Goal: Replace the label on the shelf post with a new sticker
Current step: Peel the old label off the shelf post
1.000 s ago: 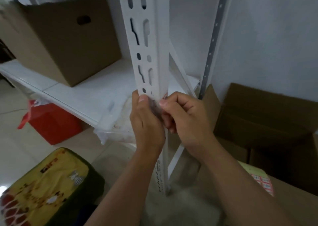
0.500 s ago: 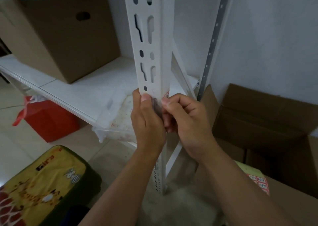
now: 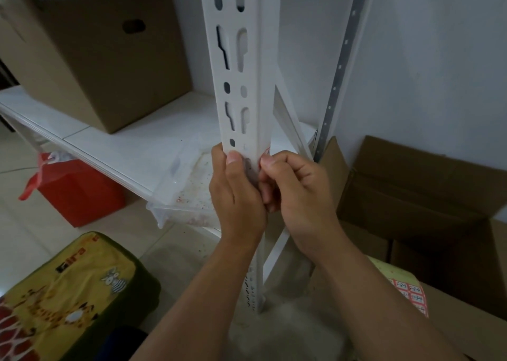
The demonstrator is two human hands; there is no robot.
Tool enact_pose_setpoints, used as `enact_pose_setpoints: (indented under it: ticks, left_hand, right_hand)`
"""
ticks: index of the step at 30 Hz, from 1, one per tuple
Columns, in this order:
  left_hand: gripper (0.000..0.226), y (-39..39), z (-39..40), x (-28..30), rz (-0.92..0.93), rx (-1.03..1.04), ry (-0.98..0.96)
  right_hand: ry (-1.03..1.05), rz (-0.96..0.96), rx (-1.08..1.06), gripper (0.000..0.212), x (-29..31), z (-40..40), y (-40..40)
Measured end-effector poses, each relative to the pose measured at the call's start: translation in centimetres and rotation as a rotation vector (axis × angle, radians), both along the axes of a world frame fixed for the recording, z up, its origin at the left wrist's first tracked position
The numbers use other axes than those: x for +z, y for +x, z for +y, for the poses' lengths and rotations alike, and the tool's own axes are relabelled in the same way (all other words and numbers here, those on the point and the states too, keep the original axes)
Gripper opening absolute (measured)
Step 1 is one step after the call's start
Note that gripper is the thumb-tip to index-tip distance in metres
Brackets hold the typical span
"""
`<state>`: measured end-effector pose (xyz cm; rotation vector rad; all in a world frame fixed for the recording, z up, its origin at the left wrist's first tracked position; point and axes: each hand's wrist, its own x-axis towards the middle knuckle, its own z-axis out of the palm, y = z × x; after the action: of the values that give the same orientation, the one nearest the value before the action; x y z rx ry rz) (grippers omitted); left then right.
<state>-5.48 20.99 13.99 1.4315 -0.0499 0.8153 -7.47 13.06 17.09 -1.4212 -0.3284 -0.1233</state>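
A white slotted shelf post (image 3: 237, 86) runs up the middle of the view. My left hand (image 3: 236, 193) wraps around its front, thumb pressed flat on the metal. My right hand (image 3: 296, 193) is curled against the post's right edge, fingertips pinching at a small red-and-white label (image 3: 266, 152) whose top corner peeks above them. Most of the label is hidden by my fingers. A sheet of red-bordered stickers (image 3: 411, 294) on yellow-green backing lies at the lower right, beside my right forearm.
A closed cardboard box (image 3: 104, 58) stands on the white shelf (image 3: 131, 146). An open cardboard box (image 3: 428, 196) sits on the floor at right. A clear plastic tray (image 3: 189, 190) overhangs the shelf edge. A red bag (image 3: 74, 190) and a yellow cartoon cushion (image 3: 63, 303) are at left.
Both hands stay at the same spot on the post. The view has shifted slightly, so the post sits a bit further right and higher. The right fingertips keep picking at the label.
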Motion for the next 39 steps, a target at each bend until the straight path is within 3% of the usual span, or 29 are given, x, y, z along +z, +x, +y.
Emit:
enact_pose_setpoints:
  ticks: [19, 21, 24, 25, 30, 35, 39]
  left_hand:
    - [0.020, -0.6, 0.0, 0.3, -0.031, -0.157, -0.076]
    - [0.041, -0.3, 0.4, 0.1, -0.015, -0.223, -0.112]
    - [0.088, 0.1, 1.0, -0.1, -0.004, -0.283, -0.162]
    - [0.091, 0.2, 1.0, -0.1, -0.004, -0.284, -0.154]
    - [0.060, 0.0, 0.5, 0.1, 0.000, -0.263, -0.175]
    - [0.036, -0.4, 0.4, -0.2, -0.009, -0.267, -0.146]
    - [0.040, -0.5, 0.1, -0.7, -0.040, -0.226, -0.117]
  right_hand:
    - [0.077, 0.042, 0.084, 0.031, -0.1, -0.3, 0.5]
    - [0.089, 0.029, 0.121, 0.032, -0.3, -0.4, 0.6]
    - [0.071, 0.017, 0.121, 0.030, -0.2, -0.4, 0.8]
    - [0.057, 0.010, 0.107, 0.031, -0.1, -0.4, 0.8]
    - [-0.021, -0.009, 0.020, 0.034, -0.2, -0.3, 0.8]
    - [0.083, 0.013, 0.089, 0.032, -0.6, -0.2, 0.7]
    - [0.042, 0.003, 0.055, 0.031, -0.4, -0.3, 0.7]
